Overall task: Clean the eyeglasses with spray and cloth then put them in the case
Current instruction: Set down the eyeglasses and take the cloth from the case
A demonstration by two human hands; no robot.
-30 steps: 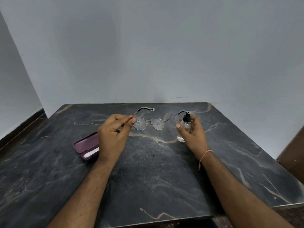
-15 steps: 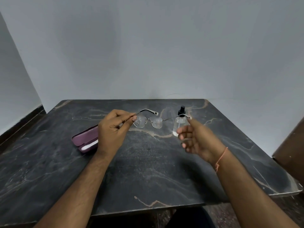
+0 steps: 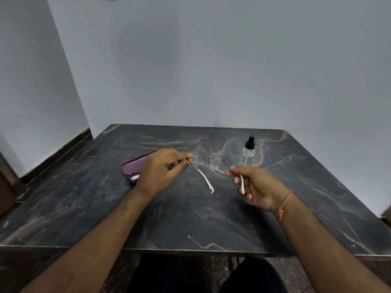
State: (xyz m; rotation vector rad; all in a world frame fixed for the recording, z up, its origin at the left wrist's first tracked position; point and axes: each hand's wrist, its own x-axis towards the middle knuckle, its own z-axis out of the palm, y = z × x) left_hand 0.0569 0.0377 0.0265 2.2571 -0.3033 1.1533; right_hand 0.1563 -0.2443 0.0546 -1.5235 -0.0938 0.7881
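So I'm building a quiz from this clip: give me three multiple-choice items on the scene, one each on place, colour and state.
1. Where does the spray bottle stand?
A. in a hand
B. on the table, beyond the right hand
C. inside the case

2. What colour is the case?
A. purple
B. green
C. yellow

3. How are the eyeglasses held?
A. lying untouched
B. left hand only
C. both hands

Key: B, it stands upright with no hand on it; A, its shell is purple; C, the left hand pinches the frame at one lens and the right grips a temple.
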